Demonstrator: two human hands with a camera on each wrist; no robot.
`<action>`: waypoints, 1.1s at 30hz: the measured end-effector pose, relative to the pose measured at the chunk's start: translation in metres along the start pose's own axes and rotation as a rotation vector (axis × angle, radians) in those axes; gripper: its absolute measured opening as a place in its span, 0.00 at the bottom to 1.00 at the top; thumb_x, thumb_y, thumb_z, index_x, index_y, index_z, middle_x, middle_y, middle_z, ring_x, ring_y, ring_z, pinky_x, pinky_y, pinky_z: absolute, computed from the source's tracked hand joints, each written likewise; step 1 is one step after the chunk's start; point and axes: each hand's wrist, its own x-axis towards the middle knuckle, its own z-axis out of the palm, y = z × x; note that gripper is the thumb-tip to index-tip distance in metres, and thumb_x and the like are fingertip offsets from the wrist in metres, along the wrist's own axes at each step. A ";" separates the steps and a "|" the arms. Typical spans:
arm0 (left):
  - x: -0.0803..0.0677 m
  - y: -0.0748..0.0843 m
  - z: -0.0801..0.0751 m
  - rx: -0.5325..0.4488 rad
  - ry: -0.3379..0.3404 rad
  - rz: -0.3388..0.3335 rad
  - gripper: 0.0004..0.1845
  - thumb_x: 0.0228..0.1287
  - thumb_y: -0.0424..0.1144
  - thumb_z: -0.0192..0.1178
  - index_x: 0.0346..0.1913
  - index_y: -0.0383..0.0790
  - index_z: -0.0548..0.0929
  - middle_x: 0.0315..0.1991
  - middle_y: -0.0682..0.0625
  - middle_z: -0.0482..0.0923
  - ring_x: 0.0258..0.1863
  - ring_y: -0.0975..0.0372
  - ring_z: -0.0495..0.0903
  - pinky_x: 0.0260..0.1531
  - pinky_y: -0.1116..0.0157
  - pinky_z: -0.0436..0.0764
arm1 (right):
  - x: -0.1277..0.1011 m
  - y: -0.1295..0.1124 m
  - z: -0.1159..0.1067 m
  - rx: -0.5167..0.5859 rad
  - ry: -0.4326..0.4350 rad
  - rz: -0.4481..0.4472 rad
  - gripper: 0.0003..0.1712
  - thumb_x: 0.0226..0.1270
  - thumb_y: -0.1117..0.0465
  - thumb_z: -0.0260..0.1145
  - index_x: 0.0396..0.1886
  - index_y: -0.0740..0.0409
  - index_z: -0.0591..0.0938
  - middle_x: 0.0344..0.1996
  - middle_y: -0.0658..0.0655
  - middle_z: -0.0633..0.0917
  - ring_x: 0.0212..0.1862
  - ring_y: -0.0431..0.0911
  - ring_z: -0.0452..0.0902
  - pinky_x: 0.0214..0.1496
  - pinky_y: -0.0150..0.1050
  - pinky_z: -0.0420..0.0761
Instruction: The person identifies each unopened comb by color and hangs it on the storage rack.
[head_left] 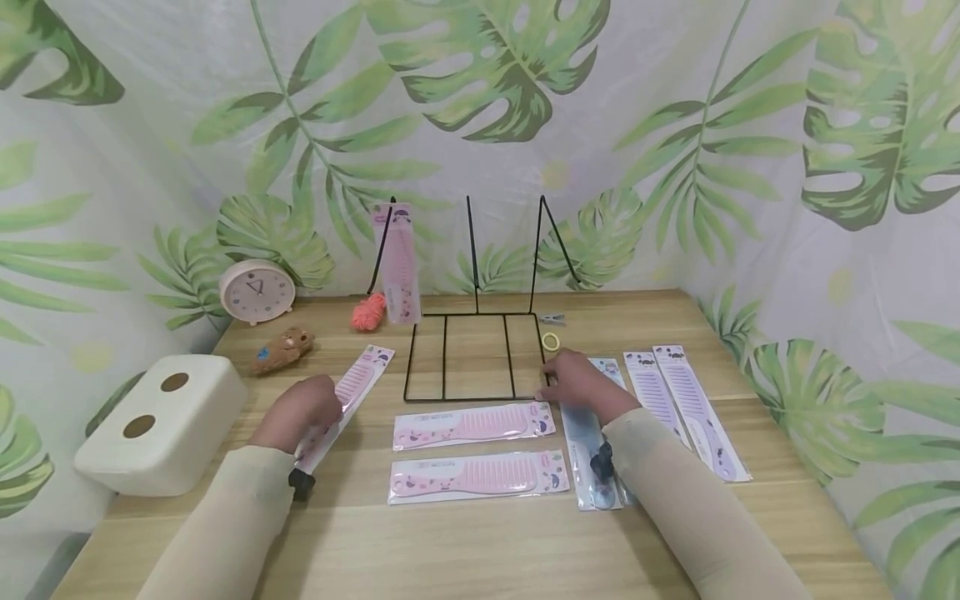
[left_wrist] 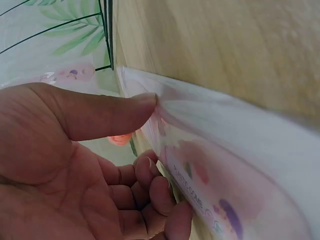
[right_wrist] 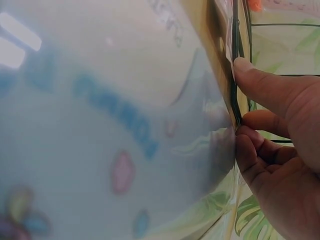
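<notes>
Thumb against fingers, my left hand (head_left: 303, 412) pinches a packaged pink plastic comb (head_left: 354, 387), my right hand (head_left: 587, 387) gripping the black wire rack (head_left: 444, 358), seemingly for steadiness.

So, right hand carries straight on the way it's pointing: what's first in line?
The rack. The right hand points at its near right corner, and the fingers already seem to hold that wire, though exact contact is hard to judge.
</notes>
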 end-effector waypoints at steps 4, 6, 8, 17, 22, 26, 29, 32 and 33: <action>0.000 0.000 0.000 0.010 -0.001 -0.001 0.13 0.71 0.34 0.60 0.50 0.25 0.81 0.44 0.35 0.78 0.43 0.45 0.77 0.44 0.51 0.81 | -0.001 -0.001 -0.002 0.007 -0.004 0.002 0.32 0.73 0.53 0.78 0.70 0.64 0.83 0.66 0.67 0.85 0.64 0.57 0.82 0.73 0.57 0.80; -0.001 0.000 0.001 0.028 0.008 0.008 0.16 0.70 0.34 0.60 0.51 0.24 0.81 0.47 0.32 0.79 0.46 0.41 0.76 0.49 0.46 0.80 | -0.001 -0.002 -0.002 0.009 -0.005 0.003 0.32 0.73 0.53 0.78 0.70 0.64 0.84 0.66 0.67 0.85 0.64 0.57 0.82 0.73 0.57 0.80; -0.002 0.000 0.002 0.044 0.021 0.022 0.18 0.68 0.34 0.60 0.53 0.22 0.82 0.50 0.29 0.78 0.49 0.38 0.74 0.54 0.41 0.79 | -0.001 -0.001 -0.002 0.008 -0.003 0.002 0.32 0.73 0.53 0.78 0.70 0.65 0.84 0.66 0.67 0.85 0.64 0.56 0.82 0.73 0.57 0.80; -0.006 0.001 0.002 0.014 0.034 0.019 0.23 0.63 0.31 0.60 0.58 0.19 0.79 0.53 0.27 0.75 0.51 0.37 0.72 0.53 0.41 0.78 | -0.001 -0.003 -0.001 0.008 -0.002 -0.004 0.32 0.72 0.54 0.79 0.70 0.65 0.84 0.66 0.67 0.85 0.66 0.58 0.82 0.73 0.58 0.80; -0.009 0.003 0.001 -0.016 0.030 0.021 0.22 0.63 0.30 0.60 0.57 0.20 0.79 0.53 0.28 0.73 0.50 0.39 0.71 0.50 0.45 0.78 | -0.001 -0.003 -0.002 0.007 0.002 -0.006 0.32 0.72 0.54 0.79 0.69 0.65 0.84 0.64 0.66 0.86 0.61 0.55 0.82 0.72 0.57 0.81; -0.010 0.003 0.001 -0.015 0.028 0.029 0.24 0.67 0.32 0.61 0.61 0.18 0.76 0.53 0.28 0.73 0.51 0.39 0.72 0.51 0.43 0.79 | -0.002 -0.003 -0.002 0.001 0.006 -0.014 0.30 0.71 0.54 0.79 0.67 0.64 0.85 0.61 0.65 0.88 0.57 0.54 0.82 0.70 0.56 0.82; -0.009 0.002 0.003 0.003 0.027 0.036 0.25 0.69 0.34 0.61 0.61 0.17 0.76 0.53 0.28 0.74 0.50 0.39 0.73 0.52 0.42 0.80 | -0.002 -0.003 -0.001 -0.004 0.004 -0.016 0.30 0.71 0.54 0.79 0.67 0.64 0.85 0.60 0.65 0.88 0.57 0.54 0.83 0.70 0.56 0.82; -0.007 0.000 0.006 0.016 0.025 0.035 0.24 0.71 0.35 0.62 0.61 0.17 0.76 0.51 0.29 0.75 0.49 0.41 0.73 0.51 0.43 0.81 | -0.001 -0.002 0.000 -0.011 0.004 -0.019 0.31 0.72 0.54 0.79 0.68 0.64 0.85 0.61 0.65 0.88 0.60 0.55 0.83 0.71 0.57 0.82; -0.006 0.000 0.007 0.014 0.023 0.033 0.25 0.72 0.36 0.62 0.62 0.17 0.75 0.51 0.29 0.74 0.49 0.41 0.73 0.51 0.43 0.81 | -0.001 -0.002 -0.001 -0.009 0.003 -0.018 0.31 0.72 0.53 0.79 0.68 0.64 0.85 0.61 0.65 0.88 0.60 0.56 0.83 0.71 0.57 0.81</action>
